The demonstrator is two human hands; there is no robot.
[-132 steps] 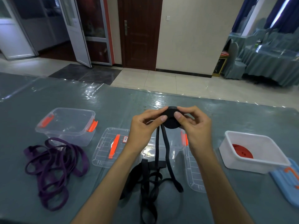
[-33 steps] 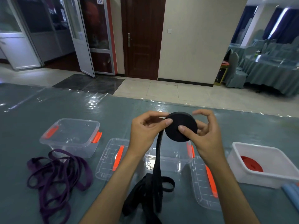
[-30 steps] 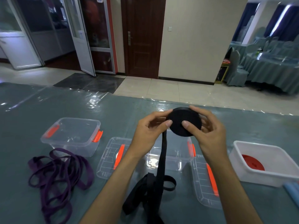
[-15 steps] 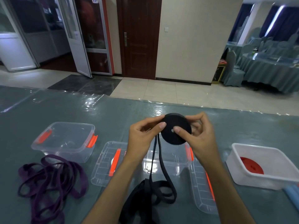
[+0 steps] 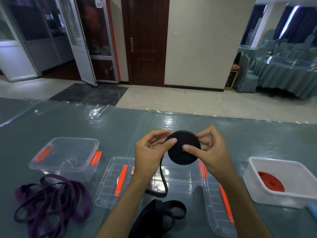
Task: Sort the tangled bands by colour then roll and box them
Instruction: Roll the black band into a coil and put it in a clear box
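The black roll [image 5: 183,147] was held up above the table [image 5: 120,127], between the two hands and in front of the middle clear box [image 5: 176,179]. The right hand [image 5: 208,150] pinched it, thumb on the near face and curled fingers behind the right rim. The left hand [image 5: 151,150] curled around the band at the roll's left edge, thumb tip pressed on the rim.

The roll was a flat, tightly wound black disc, its round face turned toward the camera. From its left side a loose black tail [image 5: 162,174] hung down, looped near the box's front wall and ran to a slack black heap [image 5: 163,215] lying on the table between the forearms.

To the left, a tangled purple band [image 5: 51,201] lay near an empty clear box with orange latches [image 5: 65,157]. Two clear lids with orange handles lay flat, one left of the middle box [image 5: 116,181] and one right of it [image 5: 217,205]. At the far right, a white box [image 5: 281,182] held a red roll [image 5: 271,182]. The forearms hid part of the middle box and the left lid.
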